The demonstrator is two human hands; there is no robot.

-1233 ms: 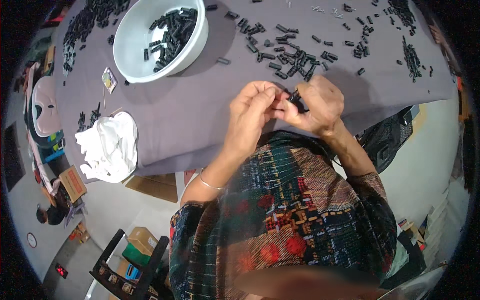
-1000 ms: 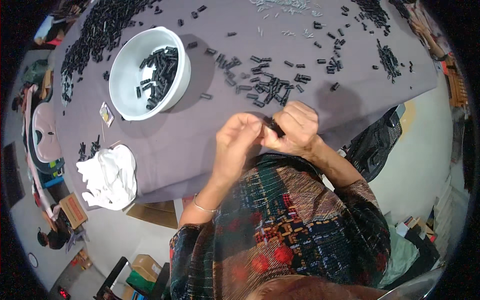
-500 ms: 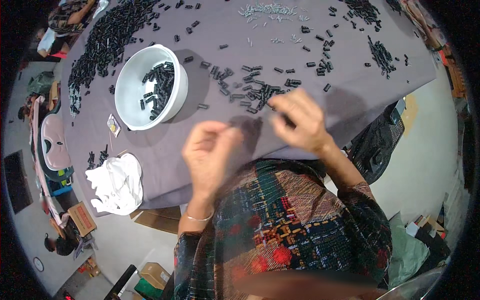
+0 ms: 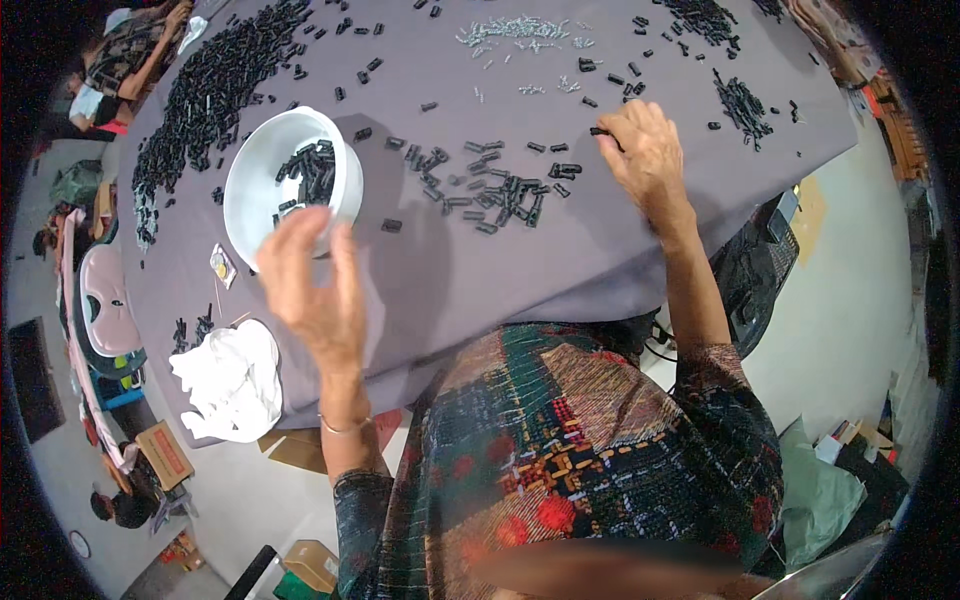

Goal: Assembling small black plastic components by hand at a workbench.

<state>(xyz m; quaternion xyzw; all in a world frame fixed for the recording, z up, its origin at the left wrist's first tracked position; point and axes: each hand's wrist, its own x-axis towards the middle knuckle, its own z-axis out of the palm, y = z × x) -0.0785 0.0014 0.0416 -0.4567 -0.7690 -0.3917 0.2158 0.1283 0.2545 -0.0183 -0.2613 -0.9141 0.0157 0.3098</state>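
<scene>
My left hand (image 4: 316, 285) hovers at the near rim of a white bowl (image 4: 347, 190), its thumb and fingers apart with nothing seen between them. Part of the bowl's front is hidden behind that hand. Inside lies a heap of small black tube-shaped pieces (image 4: 315, 172). Farther right, my right hand (image 4: 648, 160) is closed, and a small black tube-shaped piece (image 4: 600, 132) sticks out between its thumb and forefinger. A loose spread of similar black pieces (image 4: 515, 198) lies on the table between the hands.
Across the grey tablecloth (image 4: 430, 290) lie a large black heap (image 4: 205, 95) at far left, small silvery pieces (image 4: 520, 32) at the back, and black thin pieces (image 4: 743, 110) at right. A white cloth (image 4: 230, 380) rests near the left edge. Another person (image 4: 130, 60) sits at far left.
My left hand has moved left to the bowl and its fingers have spread. My right hand has gone farther out and right, and now pinches a black piece.
</scene>
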